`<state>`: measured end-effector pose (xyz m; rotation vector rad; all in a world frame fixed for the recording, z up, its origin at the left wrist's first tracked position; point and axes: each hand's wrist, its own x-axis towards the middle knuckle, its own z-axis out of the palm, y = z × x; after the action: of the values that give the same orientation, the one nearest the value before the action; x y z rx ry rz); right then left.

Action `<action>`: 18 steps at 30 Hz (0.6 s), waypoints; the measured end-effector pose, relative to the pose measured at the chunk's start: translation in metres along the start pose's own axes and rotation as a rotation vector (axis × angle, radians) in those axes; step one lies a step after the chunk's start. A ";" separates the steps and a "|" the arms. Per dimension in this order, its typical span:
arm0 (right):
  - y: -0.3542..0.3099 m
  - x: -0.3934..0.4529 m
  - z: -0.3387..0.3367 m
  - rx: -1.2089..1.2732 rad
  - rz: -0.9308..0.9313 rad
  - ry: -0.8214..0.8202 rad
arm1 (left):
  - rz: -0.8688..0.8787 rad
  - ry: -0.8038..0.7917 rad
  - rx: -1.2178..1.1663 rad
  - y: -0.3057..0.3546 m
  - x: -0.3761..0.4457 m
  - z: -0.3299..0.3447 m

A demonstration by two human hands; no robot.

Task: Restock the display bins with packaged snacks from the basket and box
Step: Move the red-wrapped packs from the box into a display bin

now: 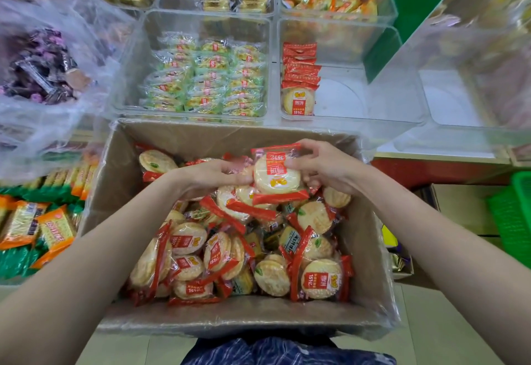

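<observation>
Both hands meet over the far half of the brown cardboard box (115,192), and between them I hold a small stack of round rice-cracker packets in clear wrap with red ends (275,175). My left hand (209,176) curls its fingers against the stack's left side; my right hand (321,166) pinches the top packet's upper edge with thumb and fingertips while the lower fingers cup the stack from the right. The stack sits just above the loose heap of the same packets that fills the box below my wrists.

Beyond my right hand stands the clear plastic display bin (359,92) that takes these crackers. Only one short row of red-ended packets (300,77) stands along its left wall; most of its floor is bare. Beyond my left hand, the neighbouring clear bin of green-wrapped crackers (207,77) looks nearly full.

I judge the job far from done: one row is placed, several remain, and the box holds plenty. A green plastic basket (514,221) waits well off to the right of my right hand.
</observation>
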<state>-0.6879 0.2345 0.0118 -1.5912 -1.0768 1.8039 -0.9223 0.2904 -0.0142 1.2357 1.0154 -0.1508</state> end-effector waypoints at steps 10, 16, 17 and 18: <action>0.014 -0.005 0.006 -0.225 0.049 -0.139 | 0.012 -0.112 0.014 0.003 -0.001 0.013; 0.011 -0.012 -0.019 0.235 -0.002 -0.021 | 0.086 -0.070 -0.152 0.008 -0.010 0.005; 0.009 -0.013 -0.021 0.274 -0.013 -0.015 | 0.076 -0.027 -0.157 0.011 -0.011 0.006; 0.007 -0.014 -0.019 0.282 -0.018 -0.011 | 0.063 0.006 -0.167 0.016 -0.010 0.008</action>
<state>-0.6659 0.2239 0.0139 -1.3995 -0.7966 1.8607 -0.9145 0.2858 0.0043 1.1145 0.9731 -0.0130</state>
